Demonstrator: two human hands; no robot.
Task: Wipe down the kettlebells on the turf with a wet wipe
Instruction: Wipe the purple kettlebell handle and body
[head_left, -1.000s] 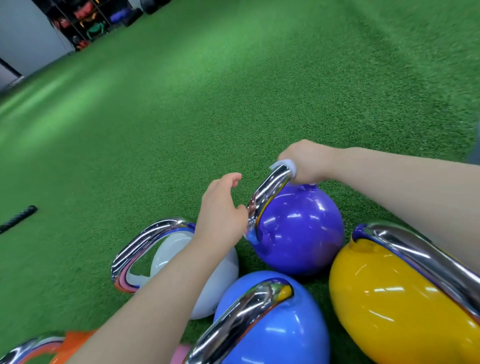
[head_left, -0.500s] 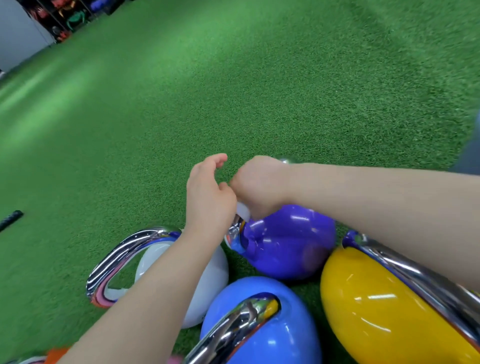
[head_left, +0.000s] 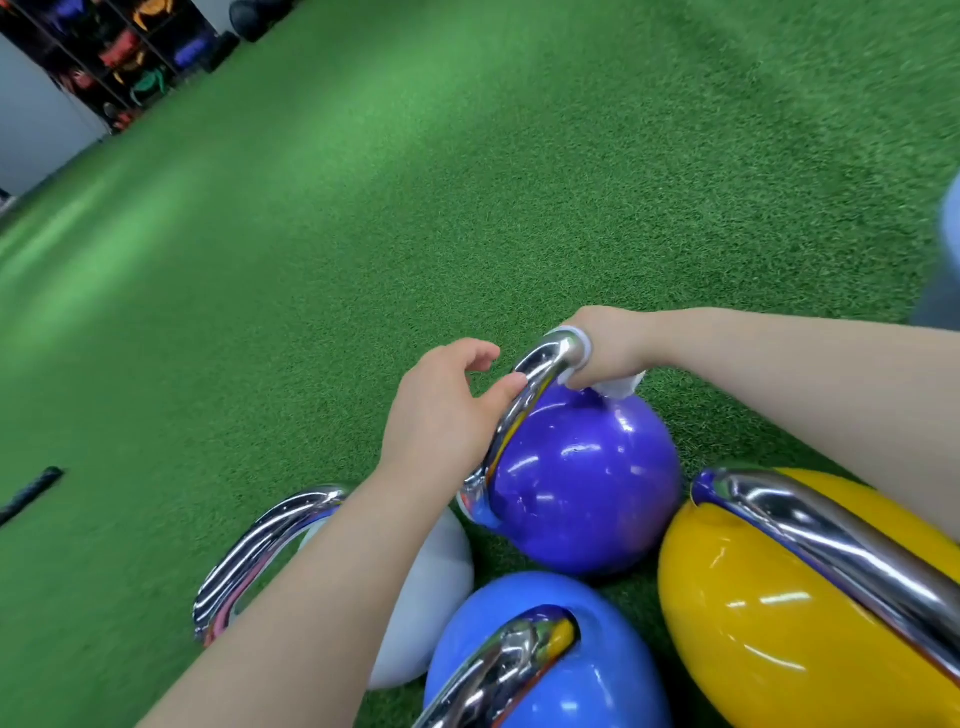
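Observation:
A purple kettlebell (head_left: 582, 483) with a chrome handle (head_left: 540, 374) stands on the green turf (head_left: 363, 208). My right hand (head_left: 608, 348) grips the far top corner of that handle through a white wet wipe (head_left: 621, 387), whose loose end hangs over the purple ball. My left hand (head_left: 441, 410) is beside the handle's near side, thumb touching the chrome, fingers loosely curled and holding nothing. Around it lie a white kettlebell (head_left: 436, 561), a light blue kettlebell (head_left: 561, 670) and a yellow kettlebell (head_left: 769, 613).
A black bar end (head_left: 31, 491) lies on the turf at the left. A rack with coloured gear (head_left: 119, 57) stands at the far left back, beside a grey wall. Open turf stretches ahead of the kettlebells.
My right hand with the wipe has slid back up the purple kettlebell's handle from its lower left end to the far top corner. My left hand stays by the handle's near side.

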